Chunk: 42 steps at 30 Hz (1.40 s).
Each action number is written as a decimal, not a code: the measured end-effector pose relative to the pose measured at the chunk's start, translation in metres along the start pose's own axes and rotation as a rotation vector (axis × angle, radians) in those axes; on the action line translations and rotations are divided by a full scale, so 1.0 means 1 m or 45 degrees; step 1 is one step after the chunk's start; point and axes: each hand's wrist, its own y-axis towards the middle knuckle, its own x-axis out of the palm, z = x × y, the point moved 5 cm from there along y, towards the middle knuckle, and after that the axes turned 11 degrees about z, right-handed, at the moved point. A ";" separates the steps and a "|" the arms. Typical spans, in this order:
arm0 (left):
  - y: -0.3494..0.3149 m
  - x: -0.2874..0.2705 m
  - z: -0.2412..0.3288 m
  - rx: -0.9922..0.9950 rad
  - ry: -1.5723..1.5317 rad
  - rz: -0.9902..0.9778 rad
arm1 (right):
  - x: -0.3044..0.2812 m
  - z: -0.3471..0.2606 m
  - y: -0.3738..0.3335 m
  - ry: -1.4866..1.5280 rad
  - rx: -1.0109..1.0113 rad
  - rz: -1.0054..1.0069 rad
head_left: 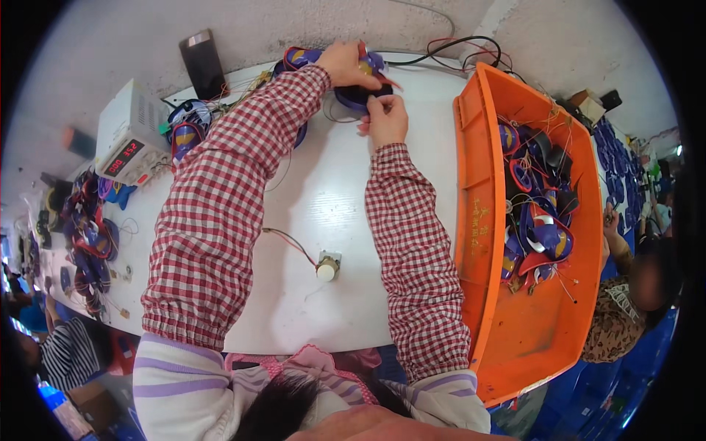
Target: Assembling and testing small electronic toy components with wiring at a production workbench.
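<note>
At the far edge of the white table [323, 220], my left hand [347, 66] is closed round a blue-purple plastic shell [353, 101] with red trim and a dark round opening. My right hand [387, 121] pinches at the near right rim of this shell, thumb and fingers together. Whatever lies between those fingertips is too small to make out. Thin wires hang beside the shell. Another blue, red and yellow shell [300, 57] lies just left of my left hand, partly hidden by my sleeve.
Right of my arms stands an orange crate [482, 220] holding several wired shells [540, 235]. A small motor-like part [327, 266] with wires sits mid-table. At left are a white power supply [132, 136], a phone [204, 65] and more shells [92, 235]. Other people sit at both sides.
</note>
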 end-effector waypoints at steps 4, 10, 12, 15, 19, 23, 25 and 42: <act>-0.018 -0.035 0.006 -0.589 -1.155 0.090 | -0.034 -0.023 -0.022 0.075 -0.130 0.226; -0.011 -0.123 0.027 -0.472 -1.663 0.420 | -0.080 -0.080 -0.085 0.494 -0.328 0.305; -0.006 -0.154 0.027 -0.509 -1.687 0.430 | -0.088 -0.107 -0.105 0.530 -0.482 0.321; -0.021 -0.209 0.038 -0.439 -1.783 0.616 | -0.101 -0.142 -0.137 0.575 -0.643 0.333; -0.067 -0.297 0.063 -0.297 -1.843 0.823 | -0.114 -0.172 -0.173 0.768 -0.610 0.185; -0.137 -0.372 0.075 -0.168 -1.841 0.991 | -0.118 -0.192 -0.215 0.802 -0.523 -0.075; -0.180 -0.397 0.073 -0.155 -1.813 1.051 | -0.118 -0.194 -0.244 0.746 -0.460 -0.237; -0.516 -0.256 -0.036 -0.919 -1.314 0.693 | -0.040 -0.007 -0.362 -0.037 0.387 -0.880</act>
